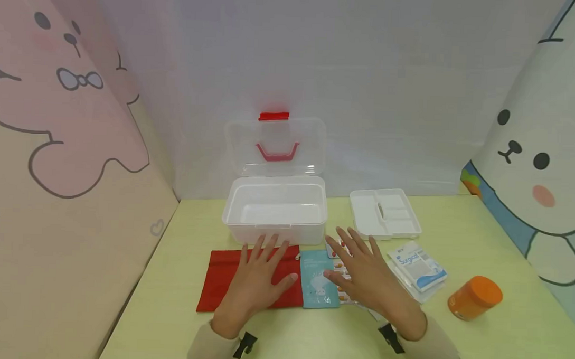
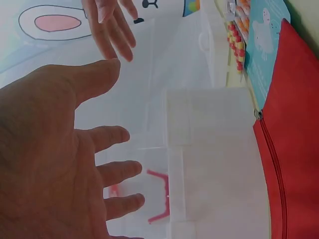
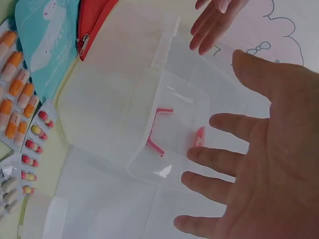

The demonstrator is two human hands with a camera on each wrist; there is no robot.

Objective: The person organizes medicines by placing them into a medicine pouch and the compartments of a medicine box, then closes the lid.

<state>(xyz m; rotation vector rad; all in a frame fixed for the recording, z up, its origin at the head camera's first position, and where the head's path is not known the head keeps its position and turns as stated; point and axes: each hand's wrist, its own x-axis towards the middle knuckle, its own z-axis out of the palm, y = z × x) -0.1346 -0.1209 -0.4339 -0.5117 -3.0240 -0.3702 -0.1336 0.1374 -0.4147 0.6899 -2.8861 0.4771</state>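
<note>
My left hand (image 1: 260,281) hovers with spread fingers over a red zip pouch (image 1: 217,282). Fingers apart, my right hand (image 1: 367,280) is above several blister packs of capsules (image 3: 15,94), partly hiding them in the head view. Neither hand holds anything. Between them lies a light blue packet (image 1: 318,281). Just beyond the fingertips stands a clear plastic box (image 1: 276,234), its lid (image 1: 238,146) raised against the back wall, with a pink-red handle (image 1: 278,156) and red latch (image 1: 274,116). Its inside shows no contents.
A white divided tray (image 1: 386,212) sits right of the box. Nearer, a white and blue packet marked Surgical (image 1: 417,266) lies on other flat packs. An orange jar (image 1: 475,298) stands at the far right. Cartoon-printed sheets (image 1: 79,140) enclose the yellow table (image 1: 169,302).
</note>
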